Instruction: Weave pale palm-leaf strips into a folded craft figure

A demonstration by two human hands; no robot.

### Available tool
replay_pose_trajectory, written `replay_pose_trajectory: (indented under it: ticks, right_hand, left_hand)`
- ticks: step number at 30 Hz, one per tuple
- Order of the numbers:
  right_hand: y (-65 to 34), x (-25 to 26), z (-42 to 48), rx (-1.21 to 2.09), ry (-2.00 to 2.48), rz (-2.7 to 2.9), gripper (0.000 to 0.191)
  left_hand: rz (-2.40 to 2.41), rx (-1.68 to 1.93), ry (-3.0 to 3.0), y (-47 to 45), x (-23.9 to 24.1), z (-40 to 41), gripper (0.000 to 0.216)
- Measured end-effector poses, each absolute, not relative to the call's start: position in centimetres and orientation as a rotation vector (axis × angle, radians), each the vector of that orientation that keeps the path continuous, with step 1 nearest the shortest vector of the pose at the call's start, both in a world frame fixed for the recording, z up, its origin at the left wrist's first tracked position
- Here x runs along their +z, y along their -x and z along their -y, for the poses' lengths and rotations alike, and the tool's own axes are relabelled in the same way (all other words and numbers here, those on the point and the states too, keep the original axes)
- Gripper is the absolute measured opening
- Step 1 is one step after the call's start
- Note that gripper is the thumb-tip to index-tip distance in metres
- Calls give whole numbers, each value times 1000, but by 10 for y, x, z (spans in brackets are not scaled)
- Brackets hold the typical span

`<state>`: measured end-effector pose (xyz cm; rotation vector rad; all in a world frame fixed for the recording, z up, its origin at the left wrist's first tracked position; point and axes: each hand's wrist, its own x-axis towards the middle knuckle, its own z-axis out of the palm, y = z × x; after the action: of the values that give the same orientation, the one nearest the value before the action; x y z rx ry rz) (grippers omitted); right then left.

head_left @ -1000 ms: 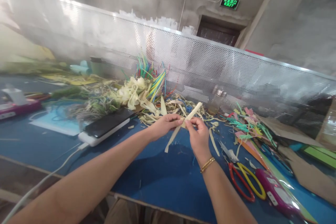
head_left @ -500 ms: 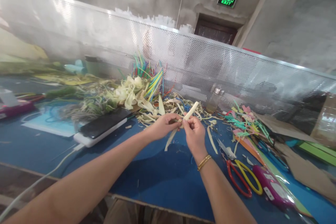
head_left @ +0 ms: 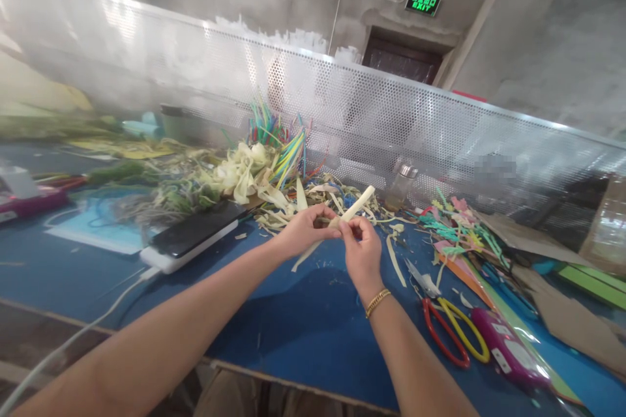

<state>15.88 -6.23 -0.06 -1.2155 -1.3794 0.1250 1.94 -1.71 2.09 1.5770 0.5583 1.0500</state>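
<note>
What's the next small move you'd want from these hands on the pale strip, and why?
I'd probably steady the left hand and use the right hand to ease the pale strip snug: both hands meet at its lower part, while its upper end juts free. A pale tail shows below; whether it belongs to that strip is hidden.

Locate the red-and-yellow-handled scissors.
In the head view, the scissors lie on the blue tabletop, right of the right hand, with the handles beside the purple device.
</note>
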Motion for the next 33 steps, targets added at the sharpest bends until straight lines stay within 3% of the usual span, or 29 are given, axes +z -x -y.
replay_pose_trajectory:
  ticks: [6,16,18,25,30,33]
  right_hand:
    - [-156,-1,63,207,1203,1377,23]
    - [-179,21,76,-331,1498,1667,15]
    - [-181,27,78,-224,1417,1676,19]
    - [-181,38,86,662,1035,1422,18]
    - [-176,39,90,856,836,1355,30]
    - [-174,39,89,812,849,1401,30]
  left_hand:
    - [-642,1142,-1512,-18,20,14,24]
    - [-663,1154,-1411,-3,23,0,26]
    - [-671,1129,-1389,-1,22,-2,28]
    - [-715,1026,-1330,-3,18,-5,30]
    - [-686,964,-1275,-6,13,-5,29]
    - [-624,963,-1226,-7,12,-5,29]
